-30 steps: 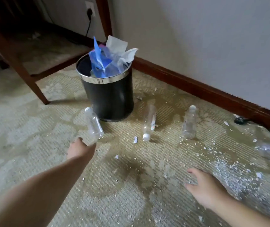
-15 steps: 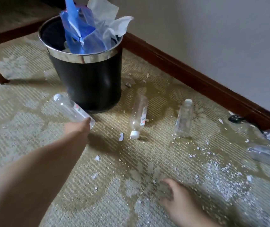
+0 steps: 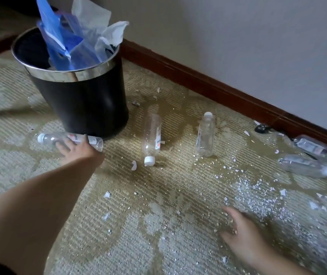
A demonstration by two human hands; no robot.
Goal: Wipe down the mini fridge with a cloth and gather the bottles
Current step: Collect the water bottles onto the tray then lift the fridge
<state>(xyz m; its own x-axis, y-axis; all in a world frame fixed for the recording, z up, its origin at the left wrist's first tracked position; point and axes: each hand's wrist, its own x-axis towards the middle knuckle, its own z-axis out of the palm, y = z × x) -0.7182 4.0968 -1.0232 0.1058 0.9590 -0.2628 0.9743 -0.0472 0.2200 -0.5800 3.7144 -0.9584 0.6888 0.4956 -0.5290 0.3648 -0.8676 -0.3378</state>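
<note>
Left hand (image 3: pixel 75 148), short of it a moment ago, is now closed round a fallen bottle (image 3: pixel 49 138) beside the bin (image 3: pixel 83 108), while the right hand (image 3: pixel 244 238) is rested open on the littered carpet (image 3: pixel 158 225); gathering is judged begun, other bottles (image 3: pixel 152 135) being left scattered.

We find the bin (image 3: pixel 83 108) at eleven o'clock, a near bottle (image 3: pixel 47 138) lying before it, a second bottle (image 3: pixel 151 135) at twelve, a standing bottle (image 3: pixel 205 135) at one, and two far bottles (image 3: pixel 307 165) at two.

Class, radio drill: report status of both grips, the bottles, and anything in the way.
Left grip on bin-side bottle, hold unclear. Right grip open, down at carpet. Four other bottles loose. Crumbs scattered between.
</note>
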